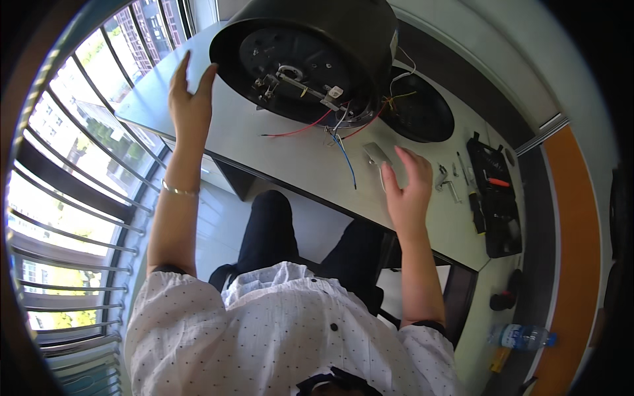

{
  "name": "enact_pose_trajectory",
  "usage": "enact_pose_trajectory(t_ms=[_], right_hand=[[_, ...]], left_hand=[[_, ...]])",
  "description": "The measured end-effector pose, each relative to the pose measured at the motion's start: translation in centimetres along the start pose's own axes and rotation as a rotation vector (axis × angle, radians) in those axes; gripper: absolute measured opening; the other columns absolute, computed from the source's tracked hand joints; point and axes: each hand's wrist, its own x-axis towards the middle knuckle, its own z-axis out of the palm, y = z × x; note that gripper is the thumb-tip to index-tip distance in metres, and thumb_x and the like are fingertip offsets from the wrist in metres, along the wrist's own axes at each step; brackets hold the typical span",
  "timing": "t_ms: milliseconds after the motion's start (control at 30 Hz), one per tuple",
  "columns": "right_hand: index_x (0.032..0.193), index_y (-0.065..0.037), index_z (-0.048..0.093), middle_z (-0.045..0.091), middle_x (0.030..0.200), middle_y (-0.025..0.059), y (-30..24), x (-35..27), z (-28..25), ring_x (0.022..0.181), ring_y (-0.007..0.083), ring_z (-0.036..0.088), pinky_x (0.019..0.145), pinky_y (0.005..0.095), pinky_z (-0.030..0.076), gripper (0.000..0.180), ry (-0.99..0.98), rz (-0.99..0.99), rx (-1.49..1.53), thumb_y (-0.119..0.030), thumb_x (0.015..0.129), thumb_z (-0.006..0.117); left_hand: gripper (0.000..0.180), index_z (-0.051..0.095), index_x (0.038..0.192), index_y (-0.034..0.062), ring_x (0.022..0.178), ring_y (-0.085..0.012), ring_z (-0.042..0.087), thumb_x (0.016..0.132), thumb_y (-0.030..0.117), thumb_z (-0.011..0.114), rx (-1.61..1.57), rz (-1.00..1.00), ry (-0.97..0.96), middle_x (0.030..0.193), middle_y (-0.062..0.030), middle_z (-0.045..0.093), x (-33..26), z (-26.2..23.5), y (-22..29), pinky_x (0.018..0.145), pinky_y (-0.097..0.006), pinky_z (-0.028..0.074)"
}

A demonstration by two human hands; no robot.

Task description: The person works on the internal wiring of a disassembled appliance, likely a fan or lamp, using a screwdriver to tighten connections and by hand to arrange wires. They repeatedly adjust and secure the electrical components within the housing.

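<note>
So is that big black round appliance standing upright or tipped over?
Tipped on its side. The black appliance shows its open underside, with a metal bracket and loose wires hanging out. The left hand steadies its rim.

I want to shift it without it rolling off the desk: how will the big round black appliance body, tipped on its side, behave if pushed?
The black appliance body is round and rests tilted, so it will probably roll or rock; the left hand steadies its rim. The loose wires look floppy and would likely drag.
</note>
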Motion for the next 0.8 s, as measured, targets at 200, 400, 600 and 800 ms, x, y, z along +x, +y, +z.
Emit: enact_pose_trajectory(t_ms=[200, 400, 600, 800], right_hand=[[0.094, 0.002, 0.063, 0.063, 0.083, 0.0094, -2.2, 2.9, 2.6, 0.079, 0.0279, 0.055, 0.071, 0.0376, 0.043, 0.027, 0.033, -0.065, -0.061, -0.019, 0.078, 0.070], [0.074, -0.001, 0.062, 0.060, 0.068, 0.0097, -1.7, 5.9, 4.4, 0.067, 0.0288, 0.053, 0.061, 0.0392, 0.041, 0.019, 0.061, -0.090, -0.183, -0.018, 0.080, 0.065], [0.059, -0.001, 0.052, 0.055, 0.060, 0.0107, 0.4, 6.6, 3.9, 0.060, 0.0309, 0.050, 0.057, 0.0421, 0.039, 0.026, 0.099, -0.103, -0.304, -0.012, 0.081, 0.062], [0.056, -0.001, 0.048, 0.051, 0.057, 0.0119, 1.7, 6.7, 3.3, 0.058, 0.0317, 0.048, 0.054, 0.0425, 0.037, 0.030, 0.097, -0.088, -0.297, -0.011, 0.080, 0.062]], left_hand=[[0.043, 0.055, 0.121, 0.0064, 0.097, -0.0222, 0.062, 0.085, 0.027, 0.064, -0.192, -0.020, -0.132, 0.106, -0.0138, 0.065, 1.0, 3.1, -3.2, 0.082, -0.031, 0.048], [0.028, 0.062, 0.108, 0.0029, 0.076, -0.0261, 0.065, 0.086, 0.020, 0.062, -0.051, 0.006, -0.013, 0.085, -0.0157, 0.067, 0.9, 3.0, -2.2, 0.072, -0.031, 0.049], [0.017, 0.067, 0.097, 0.0028, 0.067, -0.0315, 0.064, 0.086, 0.013, 0.058, -0.075, 0.040, 0.003, 0.076, -0.0199, 0.064, -0.6, 2.8, -0.7, 0.065, -0.032, 0.049], [0.017, 0.067, 0.098, 0.0038, 0.063, -0.0279, 0.063, 0.085, 0.012, 0.059, -0.090, 0.040, 0.007, 0.073, -0.0186, 0.064, -1.8, 2.7, 0.3, 0.063, -0.030, 0.049]])
